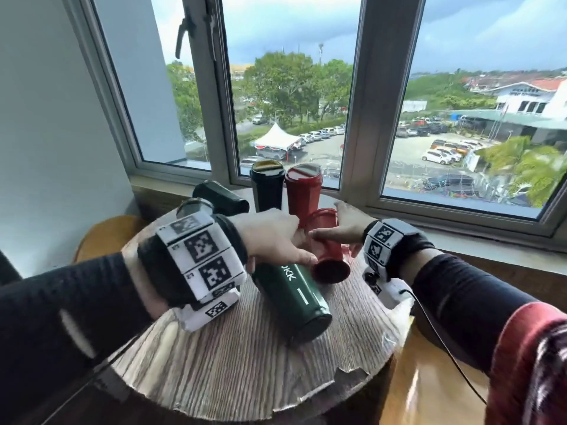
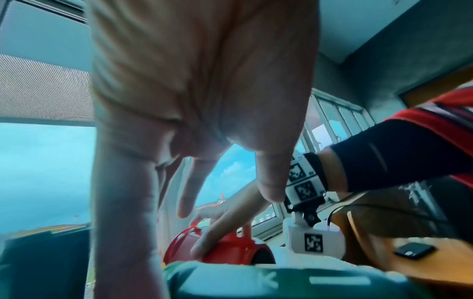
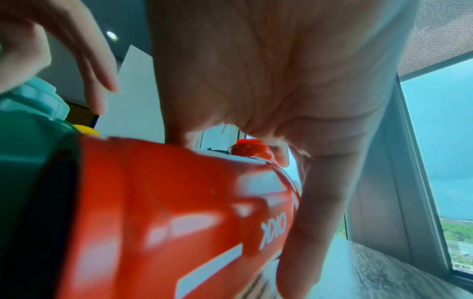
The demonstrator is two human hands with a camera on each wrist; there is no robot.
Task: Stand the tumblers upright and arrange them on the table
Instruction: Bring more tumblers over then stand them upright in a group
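A round wooden table [image 1: 245, 363] by a window [image 1: 291, 87] is seen with six tumblers on it. Two, a dark green tumbler [image 1: 267, 187] and a red tumbler [image 1: 303, 188], are stood upright with lids on at the far edge. A lying red tumbler [image 1: 326, 246] is gripped by the right hand [image 1: 343, 228], thumb on one side and fingers curled over the other. The left hand [image 1: 273, 237] is held just above a lying green tumbler [image 1: 291, 299] with fingers spread and relaxed; whether contact is made cannot be told. Two dark tumblers [image 1: 221, 197] are left lying behind the left wrist. All contents are hidden.
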